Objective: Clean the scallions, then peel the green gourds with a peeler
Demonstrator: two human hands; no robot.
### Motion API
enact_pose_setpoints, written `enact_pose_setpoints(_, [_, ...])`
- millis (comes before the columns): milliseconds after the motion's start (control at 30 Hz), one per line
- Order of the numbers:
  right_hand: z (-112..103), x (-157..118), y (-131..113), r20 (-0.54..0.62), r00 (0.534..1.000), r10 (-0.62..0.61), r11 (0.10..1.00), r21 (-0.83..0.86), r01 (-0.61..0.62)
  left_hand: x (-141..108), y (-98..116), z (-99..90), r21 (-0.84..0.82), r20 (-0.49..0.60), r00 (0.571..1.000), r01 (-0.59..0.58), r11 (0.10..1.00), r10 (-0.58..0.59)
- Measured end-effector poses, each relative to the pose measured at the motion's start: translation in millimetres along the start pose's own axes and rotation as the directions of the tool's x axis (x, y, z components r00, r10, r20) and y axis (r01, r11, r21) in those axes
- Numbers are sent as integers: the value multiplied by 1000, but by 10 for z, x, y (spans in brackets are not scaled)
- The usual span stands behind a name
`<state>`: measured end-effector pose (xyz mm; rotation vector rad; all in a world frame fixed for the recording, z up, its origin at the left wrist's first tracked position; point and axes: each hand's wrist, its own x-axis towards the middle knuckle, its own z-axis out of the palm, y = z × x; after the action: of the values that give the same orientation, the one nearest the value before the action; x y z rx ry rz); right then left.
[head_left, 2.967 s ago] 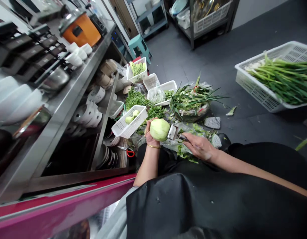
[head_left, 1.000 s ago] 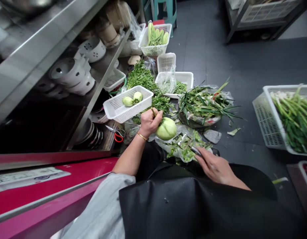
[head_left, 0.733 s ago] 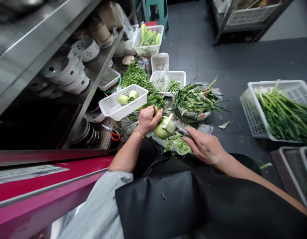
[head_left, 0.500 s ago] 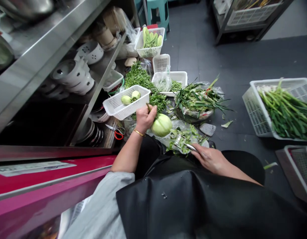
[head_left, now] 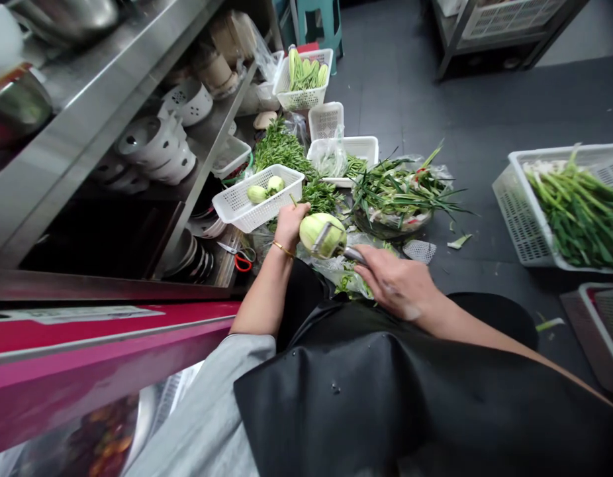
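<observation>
My left hand (head_left: 289, 227) is closed round the stem end of a pale green, round eggplant (head_left: 310, 228). In my right hand (head_left: 398, 279) is a metal peeler (head_left: 355, 254), gripped by its handle. The peeler's head lies against the near right side of the eggplant. Two more pale green eggplants (head_left: 257, 193) sit in a white perforated basket (head_left: 232, 207) just beyond my left hand. Green peelings (head_left: 353, 283) lie on plastic below the eggplant.
Red-handled scissors (head_left: 243, 264) lie by the metal shelf (head_left: 187, 218) on the left. Trimmed greens (head_left: 400, 192) are heaped ahead. At right stands a basket (head_left: 516, 218) of long green stalks. Farther off are a basket of green vegetables (head_left: 306, 73) and a teal stool (head_left: 331, 33).
My right hand has moved up and left, bringing the peeler from above the peelings onto the eggplant. My left hand still holds the eggplant, now tilted differently.
</observation>
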<state>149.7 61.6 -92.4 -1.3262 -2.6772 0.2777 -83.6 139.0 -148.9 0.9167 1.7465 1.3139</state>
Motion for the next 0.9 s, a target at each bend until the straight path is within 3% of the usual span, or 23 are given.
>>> enact_pose_setpoints(67, [68,64,-77,37,999,-2,998,-62,5,-4,-13,13,62,31,998,-48,997,46])
enact_pose_setpoints(133, [219,-3,10,48,999,25,997,-78,-21,20,-51,27,99,57,993,-111,989,106])
enact_pose_setpoints(233, [525,-346,407,72,993,98,995,-22,-96,86,-130,39,123,78,985,-161,979,152])
enact_pose_setpoints(300, [657,-605,704,147,979,138,989,23,-143,129,-169,43,126,76,987,-152,980,144])
enact_pose_setpoints(400, [583,-736,881,144,973,178,981,51,-187,152,-175,65,148,65,982,-185,971,177])
enact_pose_setpoints(500, [309,-444,613,23,988,152,988,11,-152,101,-122,131,226,90,969,-245,943,230])
enact_pose_setpoints(567, [184,-158,335,4,993,119,991,-57,-118,44,-78,188,287,116,966,-254,924,230])
enact_pose_setpoints(667, [244,31,118,62,994,91,984,-156,-80,24,-53,223,351,119,962,-274,896,247])
enact_pose_setpoints(767, [549,-240,342,148,982,115,975,-207,-83,236,-108,82,391,66,965,-260,883,255])
enact_pose_setpoints(900, [946,-766,1028,331,913,237,971,-99,-217,903,-136,-487,465,-124,970,-129,876,209])
